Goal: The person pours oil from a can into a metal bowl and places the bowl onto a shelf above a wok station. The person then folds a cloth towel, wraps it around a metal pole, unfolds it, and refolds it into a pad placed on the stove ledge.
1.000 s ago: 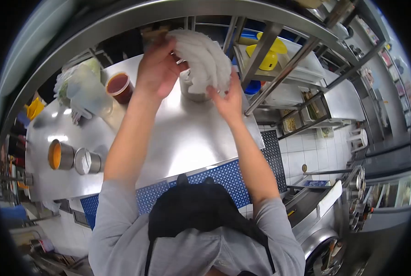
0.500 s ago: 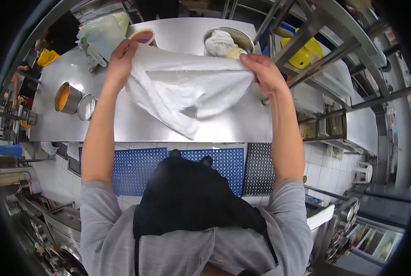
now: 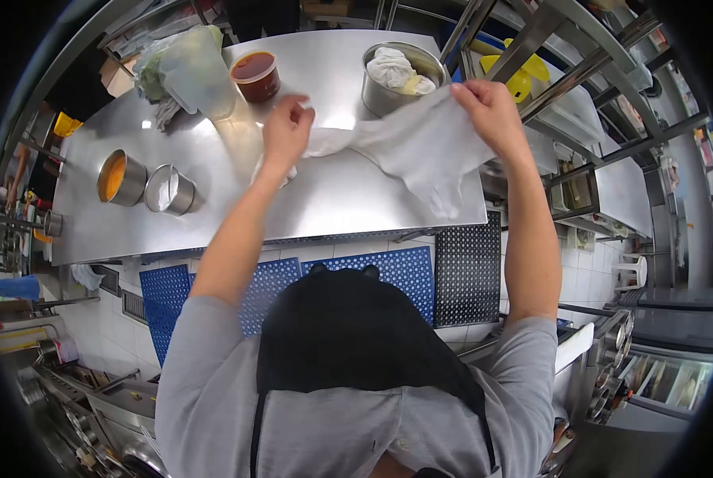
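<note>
My right hand (image 3: pixel 488 111) pinches one corner of a white cloth (image 3: pixel 428 151), which hangs down and stretches left above the steel table (image 3: pixel 245 211). The cloth's other end runs under my left hand (image 3: pixel 288 127). That hand has its fingers loosely curled and apart, with no cloth visible between the fingertips. Behind the cloth stands a steel pot (image 3: pixel 384 99) holding a bundled white cloth (image 3: pixel 390 68) and something pale yellow. A tub of red-brown liquid (image 3: pixel 255 76) sits behind my left hand.
Two small steel containers, one with orange contents (image 3: pixel 115 177) and one with white contents (image 3: pixel 165 191), stand at the left. Plastic bags (image 3: pixel 189 68) lie at the back left. Metal shelving (image 3: pixel 567 56) with a yellow object (image 3: pixel 520 76) borders the right side.
The cloth was first bunched above the pot, then spread between both hands. Now my left hand has moved inward and its fingers have loosened from the corner, while my right hand has shifted slightly right.
</note>
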Action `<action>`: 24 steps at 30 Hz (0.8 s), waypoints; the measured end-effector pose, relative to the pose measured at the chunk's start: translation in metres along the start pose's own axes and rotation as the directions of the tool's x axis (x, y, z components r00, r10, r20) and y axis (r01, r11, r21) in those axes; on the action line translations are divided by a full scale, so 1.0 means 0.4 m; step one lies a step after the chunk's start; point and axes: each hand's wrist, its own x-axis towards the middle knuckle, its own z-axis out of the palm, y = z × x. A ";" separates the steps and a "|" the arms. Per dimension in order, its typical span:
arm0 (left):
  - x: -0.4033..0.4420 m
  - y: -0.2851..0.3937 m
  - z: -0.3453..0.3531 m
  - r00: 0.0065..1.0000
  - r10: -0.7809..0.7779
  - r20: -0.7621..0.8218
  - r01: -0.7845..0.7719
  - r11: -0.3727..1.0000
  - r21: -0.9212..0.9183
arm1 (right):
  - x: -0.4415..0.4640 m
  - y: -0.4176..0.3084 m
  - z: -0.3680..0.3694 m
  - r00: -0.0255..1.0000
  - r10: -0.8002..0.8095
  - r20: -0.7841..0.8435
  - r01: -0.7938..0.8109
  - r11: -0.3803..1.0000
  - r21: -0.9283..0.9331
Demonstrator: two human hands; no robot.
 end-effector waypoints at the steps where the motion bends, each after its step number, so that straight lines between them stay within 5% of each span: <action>1: -0.038 -0.018 0.004 0.996 -0.071 0.048 0.073 0.996 -0.047 | -0.008 0.008 -0.001 0.997 -0.025 -0.070 0.018 0.995 -0.099; 3: -0.115 -0.141 -0.012 0.994 0.093 0.061 -0.100 0.985 0.140 | -0.015 0.069 0.015 0.986 0.012 -0.167 -0.033 0.992 -0.124; 6: -0.219 -0.239 -0.071 0.970 0.240 -0.049 -0.230 0.961 0.154 | -0.050 0.172 0.040 0.973 0.076 -0.216 -0.119 0.974 -0.193; 9: -0.244 -0.222 -0.096 0.979 0.168 -0.117 -0.113 0.920 0.375 | -0.102 0.214 0.099 0.989 0.070 -0.130 -0.099 0.967 -0.235; 12: -0.204 -0.288 -0.108 0.989 0.111 0.097 -0.142 0.895 0.423 | -0.132 0.180 0.154 0.997 0.053 -0.049 -0.064 0.959 -0.278; 15: -0.139 -0.253 -0.103 0.979 -0.075 0.191 0.057 0.994 0.094 | -0.135 0.137 0.181 0.994 0.112 -0.019 -0.112 0.933 -0.342; 17: -0.094 -0.264 -0.076 0.972 -0.190 0.137 0.223 0.932 -0.285 | -0.126 0.146 0.179 0.961 0.275 0.021 -0.266 0.943 -0.202; 18: -0.072 -0.260 -0.081 0.945 -0.273 0.178 0.314 0.911 -0.268 | -0.133 0.159 0.154 0.934 0.356 0.035 -0.348 0.927 -0.139; 19: -0.040 -0.214 -0.107 0.912 -0.350 0.215 0.397 0.885 -0.243 | -0.148 0.158 0.120 0.903 0.414 0.117 -0.428 0.891 0.151; 21: 0.004 -0.154 -0.131 0.833 -0.460 0.308 0.548 0.762 -0.344 | -0.160 0.149 0.060 0.867 0.400 0.299 -0.489 0.562 0.667; 24: 0.051 -0.005 -0.147 0.859 -0.270 0.436 0.450 0.804 -0.389 | -0.191 0.188 -0.036 0.919 0.281 0.278 -0.389 0.522 0.759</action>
